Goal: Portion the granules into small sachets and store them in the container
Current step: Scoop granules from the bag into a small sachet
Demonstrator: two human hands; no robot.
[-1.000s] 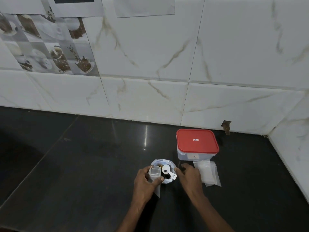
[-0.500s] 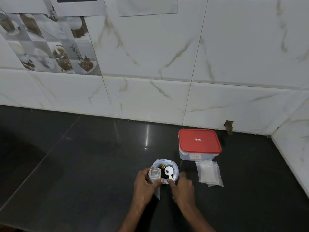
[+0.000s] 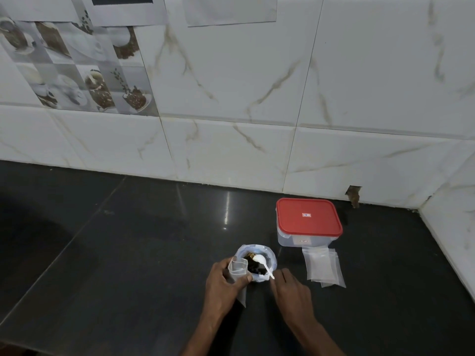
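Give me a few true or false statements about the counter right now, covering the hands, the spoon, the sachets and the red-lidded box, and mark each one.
1. The red lid is off the container. False: the lid sits on the container.
2. The left hand holds a clear sachet beside the open bag of granules. True.
3. The white spoon lies flat beside the container. False: its bowl is in the bag, and its handle points toward the right hand.
4. The spare sachets lie in front of the container. True.
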